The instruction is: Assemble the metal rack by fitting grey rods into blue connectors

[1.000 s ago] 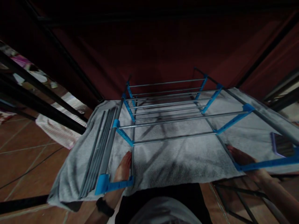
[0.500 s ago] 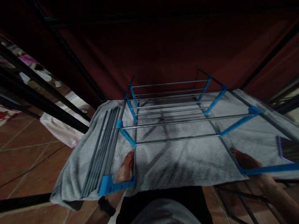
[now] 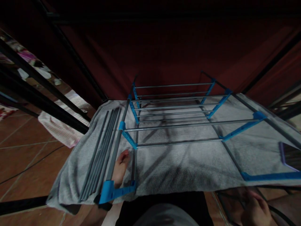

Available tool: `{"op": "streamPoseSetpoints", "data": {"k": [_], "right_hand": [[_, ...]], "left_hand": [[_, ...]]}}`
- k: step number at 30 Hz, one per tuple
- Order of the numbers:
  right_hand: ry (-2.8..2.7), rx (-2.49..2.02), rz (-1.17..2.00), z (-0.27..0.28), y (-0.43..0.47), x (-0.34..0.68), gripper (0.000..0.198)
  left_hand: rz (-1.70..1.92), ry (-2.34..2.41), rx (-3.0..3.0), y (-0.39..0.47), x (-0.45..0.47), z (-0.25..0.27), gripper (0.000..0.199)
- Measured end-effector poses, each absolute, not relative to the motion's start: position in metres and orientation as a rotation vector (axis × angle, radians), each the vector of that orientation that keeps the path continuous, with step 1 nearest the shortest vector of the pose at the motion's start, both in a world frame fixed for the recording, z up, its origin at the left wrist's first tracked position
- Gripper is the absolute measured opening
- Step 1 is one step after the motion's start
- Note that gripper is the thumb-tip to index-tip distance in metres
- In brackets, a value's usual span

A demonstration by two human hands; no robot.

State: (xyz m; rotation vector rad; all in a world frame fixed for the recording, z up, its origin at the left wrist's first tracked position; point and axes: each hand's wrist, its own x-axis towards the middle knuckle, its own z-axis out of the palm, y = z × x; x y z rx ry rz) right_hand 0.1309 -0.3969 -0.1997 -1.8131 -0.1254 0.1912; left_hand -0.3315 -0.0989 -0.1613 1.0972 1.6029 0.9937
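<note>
Left hand [image 3: 120, 168] is lying flat on the grey towel [image 3: 178, 163] inside the blue-jointed drying rack [image 3: 174, 124], right hand [image 3: 255, 210] hanging below the towel's edge

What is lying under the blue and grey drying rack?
A grey towel is spread under the drying rack, and the left hand rests on it. The towel hides what supports it.

Your left hand [image 3: 120, 168] lies palm down and stretched forward, fingers [image 3: 124, 155] together and pointing away from you, the fingertips slightly spread at the end. Its wrist carries a dark band [image 3: 103, 204] and the forearm runs back toward your body at the bottom edge. Your right hand [image 3: 255, 208] sits low at the lower right, well apart from the left, knuckles up and fingers loosely curled; it is dim and blurred, so its grip is unclear.
</note>
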Motion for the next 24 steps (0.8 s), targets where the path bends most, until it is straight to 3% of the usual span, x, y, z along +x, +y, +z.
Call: {"op": "streamPoseSetpoints", "data": {"k": [5,10,13,24], "right_hand": [[-0.395,-1.825,0.233,-0.229,-0.384,0.094,0.033],[-0.850,-1.805,0.318,-0.222,-0.342,0.085,0.031],[-1.001,-1.751,0.389,-0.217,-0.316,0.078,0.031],[-1.360,-1.660,0.365,-0.272,-0.289,0.075,0.030]], "left_hand": [[0.899,1.861,1.573,-0.090,-0.368,-0.166,0.035],[0.518,2.156,1.988,-0.090,-0.400,-0.161,0.046],[0.367,2.217,1.981,-0.091,-0.402,-0.152,0.048],[0.544,2.102,1.672,-0.073,-0.402,-0.127,0.037]]}}
